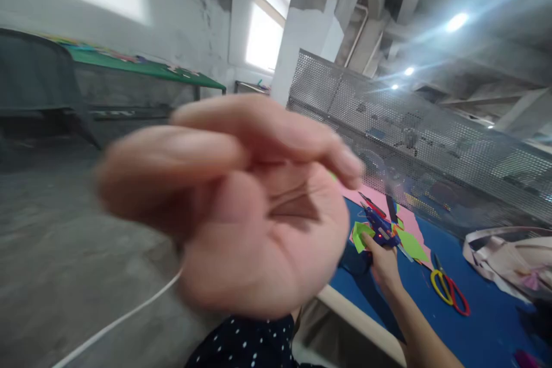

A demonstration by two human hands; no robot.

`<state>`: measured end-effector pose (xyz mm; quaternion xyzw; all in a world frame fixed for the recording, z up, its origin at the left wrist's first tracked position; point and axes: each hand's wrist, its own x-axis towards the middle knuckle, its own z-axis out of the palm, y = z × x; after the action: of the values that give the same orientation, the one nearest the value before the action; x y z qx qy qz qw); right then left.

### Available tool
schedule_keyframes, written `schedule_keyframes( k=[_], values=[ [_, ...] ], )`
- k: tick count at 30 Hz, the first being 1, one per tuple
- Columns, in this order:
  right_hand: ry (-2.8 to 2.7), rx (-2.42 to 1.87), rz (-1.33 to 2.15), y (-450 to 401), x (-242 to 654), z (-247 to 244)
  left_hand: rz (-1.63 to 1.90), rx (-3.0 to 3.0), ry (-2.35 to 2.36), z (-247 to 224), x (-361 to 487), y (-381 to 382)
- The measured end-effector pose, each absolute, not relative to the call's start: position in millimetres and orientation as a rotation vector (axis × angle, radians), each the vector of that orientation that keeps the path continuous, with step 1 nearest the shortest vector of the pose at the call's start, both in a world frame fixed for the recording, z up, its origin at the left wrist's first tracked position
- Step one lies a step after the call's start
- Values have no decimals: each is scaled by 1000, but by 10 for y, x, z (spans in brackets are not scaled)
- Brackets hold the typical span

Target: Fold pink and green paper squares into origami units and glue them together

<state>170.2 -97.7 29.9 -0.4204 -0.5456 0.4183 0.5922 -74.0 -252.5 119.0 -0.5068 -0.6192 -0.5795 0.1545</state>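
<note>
Close to the camera, my left hand (276,230) fills the middle of the head view, blurred, palm toward me. Its fingers are curled and the thumb is bent in toward them; I see nothing in the palm. Farther off at the right, my right hand (385,264) is over the blue table, pinching a folded bright green paper piece (360,237) with a reddish edge. Just beyond its fingers is a blue glue gun (379,227) with a small red light. Green paper (411,245) lies beside it, on pink sheet material (414,223).
Scissors with yellow and red handles (451,293) rest on the blue table (435,328). A pale strapped bag (513,259) sits at right. Perforated metal screen (431,149) borders the far side. A white cable (125,316) hangs at left, near a grey chair (34,75).
</note>
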Motion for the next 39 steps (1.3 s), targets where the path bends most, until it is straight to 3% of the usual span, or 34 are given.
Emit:
schedule_keyframes(
  k=[4, 7, 11, 14, 19, 26, 32, 39],
  values=[
    [-1253, -969, 1029, -992, 1715, 325, -1590, -1791, -1587, 1939, -80, -2185],
    [-1204, -970, 1072, -951, 1740, 347, -1732, -2060, -1355, 2167, 97, -1691],
    [-1164, -977, 1125, -790, 1756, 362, -2310, -2299, -1016, 1728, 76, -912],
    [-1171, -999, 1137, -611, 1741, 377, -2519, -2437, -1478, 1172, 14, -440],
    [-1258, -1008, 1139, -298, 1649, 408, -2520, -2600, -1848, 556, -57, -131],
    [-1294, -1015, 1165, -28, 1551, 337, -2430, -2722, -2033, 472, -236, -133],
    [-1266, -1062, 1157, -12, 1528, 256, -2708, -2632, -2147, 449, -245, -166],
    [-1482, -1228, 992, -198, 1478, 301, -2729, -2583, -2320, 339, -82, -306]
  ],
)
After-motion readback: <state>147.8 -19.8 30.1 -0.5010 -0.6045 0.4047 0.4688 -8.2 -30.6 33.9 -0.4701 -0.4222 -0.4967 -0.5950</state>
